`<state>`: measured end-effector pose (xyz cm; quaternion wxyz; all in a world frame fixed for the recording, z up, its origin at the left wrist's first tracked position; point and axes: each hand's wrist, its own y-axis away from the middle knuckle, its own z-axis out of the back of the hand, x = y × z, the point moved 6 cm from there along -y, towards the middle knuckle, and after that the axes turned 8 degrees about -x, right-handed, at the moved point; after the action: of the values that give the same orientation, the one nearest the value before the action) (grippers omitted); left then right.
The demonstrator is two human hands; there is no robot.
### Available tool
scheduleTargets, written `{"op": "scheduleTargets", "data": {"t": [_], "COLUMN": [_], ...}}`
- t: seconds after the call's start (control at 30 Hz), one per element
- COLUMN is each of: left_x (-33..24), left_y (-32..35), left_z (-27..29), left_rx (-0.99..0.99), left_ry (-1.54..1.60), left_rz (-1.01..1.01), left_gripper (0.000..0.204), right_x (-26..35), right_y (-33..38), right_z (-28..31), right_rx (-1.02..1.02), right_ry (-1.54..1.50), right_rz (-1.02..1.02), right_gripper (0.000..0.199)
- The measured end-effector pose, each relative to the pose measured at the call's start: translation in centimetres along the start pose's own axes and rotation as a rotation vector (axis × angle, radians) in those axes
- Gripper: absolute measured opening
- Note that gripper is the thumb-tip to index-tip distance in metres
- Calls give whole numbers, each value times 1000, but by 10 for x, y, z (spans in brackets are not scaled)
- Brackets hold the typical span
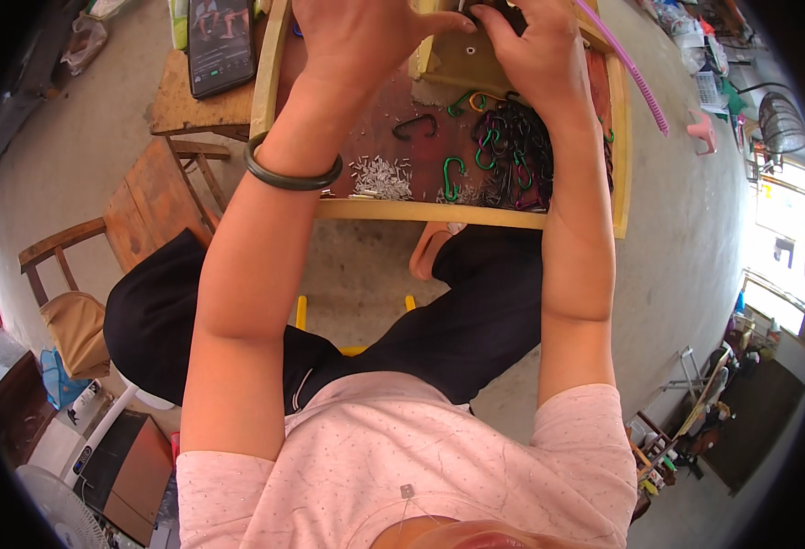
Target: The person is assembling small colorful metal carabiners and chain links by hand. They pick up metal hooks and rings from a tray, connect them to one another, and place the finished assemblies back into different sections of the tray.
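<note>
Below the right hand [542,50], many hooks [516,137] are left heaped on the counter [375,210], with small pins [381,177] below the left hand [359,35]; whether either grip is closed, or how much is done, I cannot tell.

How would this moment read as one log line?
left hand, right hand: thumbs close, grip hidden | wooden tray: clip pile right, silver pins left

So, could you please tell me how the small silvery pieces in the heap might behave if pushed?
The silvery pieces would probably scatter, since they lie loose in a low heap. Some may roll, as many look short and rod-like. Each is likely light, being tiny beside the green hook.
</note>
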<state>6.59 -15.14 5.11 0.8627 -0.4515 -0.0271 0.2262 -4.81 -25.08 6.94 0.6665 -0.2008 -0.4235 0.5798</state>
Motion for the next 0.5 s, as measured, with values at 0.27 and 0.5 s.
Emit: {"op": "scheduleTargets", "data": {"t": [0.27, 0.5], "left_x": [-1, -3], "left_y": [1, -3], "left_z": [6, 9], "left_rx": [-87, -95], "left_ry": [0, 72], "left_rz": [-60, -19], "left_gripper": [77, 72], "right_x": [-12, -23], "right_y": [-1, -6], "right_z": [-4, -12], "right_rx": [-19, 71], "right_ry": [-71, -217], "right_rz": [-355, -523], "right_gripper": [22, 18]}}
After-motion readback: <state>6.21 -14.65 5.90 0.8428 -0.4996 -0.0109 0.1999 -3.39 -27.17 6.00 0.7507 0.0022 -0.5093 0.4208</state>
